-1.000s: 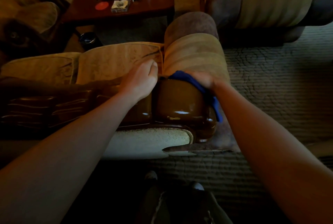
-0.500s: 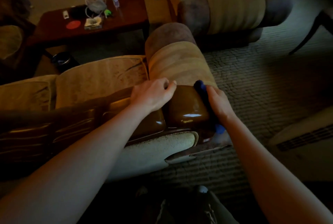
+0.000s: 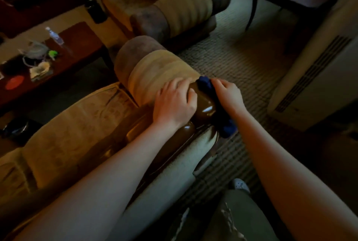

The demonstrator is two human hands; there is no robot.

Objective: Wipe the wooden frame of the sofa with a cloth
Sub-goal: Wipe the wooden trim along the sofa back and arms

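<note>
I see the left hand [image 3: 175, 103] at frame centre, fingers relaxed and spread, resting flat where the padded armrest [image 3: 155, 78] meets the glossy wooden frame [image 3: 205, 106]; its grip is apart, holding nothing. Just right of it, the right hand [image 3: 227, 95] presses a dark blue cloth [image 3: 208, 85] onto the rounded end of the frame, fingers curled over it, grip clamped on the cloth. The cloth drapes down the far side of the frame end, a bunch of it hanging out below the wrist at centre right. The frame runs from centre toward lower left along the sofa [image 3: 73, 124] back, shiny, with one bright highlight near the end. Upper left of the frame: a dark red worktop [image 3: 77, 47] with a clear bottle [image 3: 55, 36], a small green thing [image 3: 52, 53], a red disc [image 3: 14, 82] and some blurred clutter. Top centre: a second armchair [image 3: 174, 10]. Right edge: a white vented unit [image 3: 317, 78] on the ribbed carpet [image 3: 242, 60]. Bottom centre: a trouser leg [image 3: 232, 215] and a shoe tip [image 3: 240, 184]. Dim light, details soft.
</note>
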